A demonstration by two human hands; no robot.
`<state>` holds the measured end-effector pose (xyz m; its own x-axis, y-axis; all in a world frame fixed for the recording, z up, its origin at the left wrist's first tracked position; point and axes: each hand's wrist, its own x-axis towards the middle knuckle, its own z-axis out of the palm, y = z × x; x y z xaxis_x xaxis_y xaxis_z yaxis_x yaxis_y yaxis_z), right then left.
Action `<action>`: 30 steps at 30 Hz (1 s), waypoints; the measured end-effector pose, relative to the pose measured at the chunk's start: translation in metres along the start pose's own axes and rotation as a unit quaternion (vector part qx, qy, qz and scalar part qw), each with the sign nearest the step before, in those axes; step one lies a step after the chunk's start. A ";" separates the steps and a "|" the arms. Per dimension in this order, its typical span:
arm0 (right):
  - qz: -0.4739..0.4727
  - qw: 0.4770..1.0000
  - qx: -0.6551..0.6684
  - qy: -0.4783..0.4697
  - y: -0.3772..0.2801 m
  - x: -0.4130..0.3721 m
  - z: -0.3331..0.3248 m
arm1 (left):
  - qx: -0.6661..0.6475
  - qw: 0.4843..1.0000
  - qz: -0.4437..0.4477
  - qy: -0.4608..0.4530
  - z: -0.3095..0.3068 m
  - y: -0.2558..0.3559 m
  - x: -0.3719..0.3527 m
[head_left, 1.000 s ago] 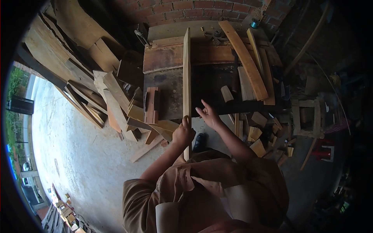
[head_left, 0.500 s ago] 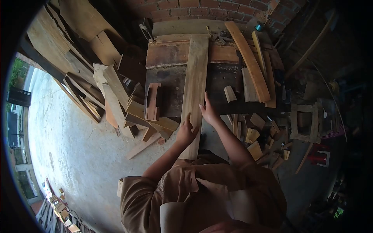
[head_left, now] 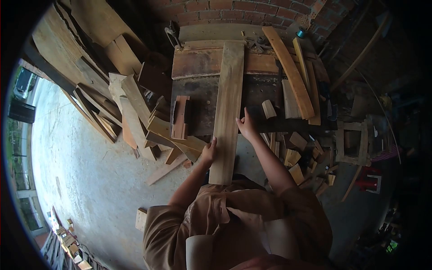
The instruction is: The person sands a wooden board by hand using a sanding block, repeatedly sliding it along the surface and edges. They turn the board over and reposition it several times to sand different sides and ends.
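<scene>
A long pale wooden plank [head_left: 228,103] lies flat along the dark workbench [head_left: 202,96], its near end overhanging the bench toward me. My left hand [head_left: 209,152] rests against the plank's left edge near that end, fingers on the wood. My right hand [head_left: 247,125] presses on the plank's right edge, a little farther up the bench. A small reddish wooden block [head_left: 180,117] sits on the bench left of the plank.
Several boards [head_left: 290,74] lie on the bench's right side, with a short block [head_left: 268,109] near them. Stacked planks and offcuts [head_left: 130,103] lean at left. Scrap blocks [head_left: 294,155] litter the floor at right. A brick wall [head_left: 234,6] stands behind. A bare concrete floor [head_left: 81,148] lies left.
The plank went from standing on its edge to lying flat on the bench. Both hands moved from holding it upright to resting on its two side edges.
</scene>
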<state>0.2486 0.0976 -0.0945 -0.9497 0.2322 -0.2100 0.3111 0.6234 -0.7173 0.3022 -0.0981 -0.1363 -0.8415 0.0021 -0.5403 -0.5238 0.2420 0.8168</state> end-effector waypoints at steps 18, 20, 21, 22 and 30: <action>-0.026 0.999 0.014 -0.018 -0.031 0.019 0.005 | 0.098 0.979 0.094 0.152 0.006 0.009 -0.036; -0.048 0.999 0.004 -0.004 -0.033 0.025 0.009 | 0.090 0.980 0.084 0.154 0.003 0.012 -0.034; 0.001 0.999 0.007 -0.048 -0.045 0.023 0.002 | 0.077 0.980 0.093 0.160 0.002 0.014 -0.033; 0.052 0.994 0.010 -0.092 -0.052 0.023 -0.002 | 0.064 0.979 0.101 0.166 0.002 0.015 -0.033; -0.099 0.981 -0.165 -0.033 -0.061 0.022 0.013 | 0.058 0.978 0.106 0.168 0.005 0.005 -0.017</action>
<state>0.2088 0.0552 -0.0638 -0.9896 0.0403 -0.1379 0.1043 0.8618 -0.4965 0.3143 -0.0922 -0.1242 -0.9361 -0.2504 -0.2472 -0.3299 0.3800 0.8642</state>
